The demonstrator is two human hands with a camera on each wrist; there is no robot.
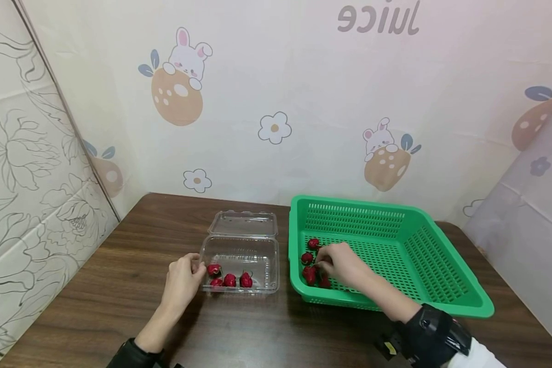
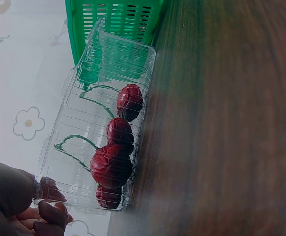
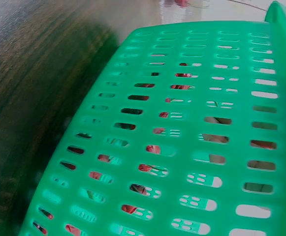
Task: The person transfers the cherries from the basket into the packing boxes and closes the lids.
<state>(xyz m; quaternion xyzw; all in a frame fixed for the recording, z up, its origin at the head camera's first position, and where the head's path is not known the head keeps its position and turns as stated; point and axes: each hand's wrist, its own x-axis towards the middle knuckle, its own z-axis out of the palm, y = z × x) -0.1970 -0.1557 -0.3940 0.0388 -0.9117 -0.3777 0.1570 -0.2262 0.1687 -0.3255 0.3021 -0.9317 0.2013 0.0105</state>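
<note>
A clear plastic clamshell box (image 1: 269,266) stands on the table with its lid (image 1: 244,223) folded back. My left hand (image 1: 181,278) pinches the box's left rim between thumb and fingers. Several wrinkled dark-red cherries (image 2: 111,166) with forked green stems lie along the near side of the box. My right hand (image 1: 342,263) reaches into the green basket (image 1: 446,301), its thumb and fingertips pinching at a pair of cherries (image 1: 309,274) in the near left corner. More cherries (image 1: 313,244) lie just behind along the left wall. In the right wrist view, the slotted basket wall mostly hides that hand.
The box and the basket sit side by side on a dark wooden table (image 1: 133,255), with a narrow gap between them. The basket's raised walls surround the right hand. A patterned wall covering (image 1: 239,153) rises behind the table's back edge.
</note>
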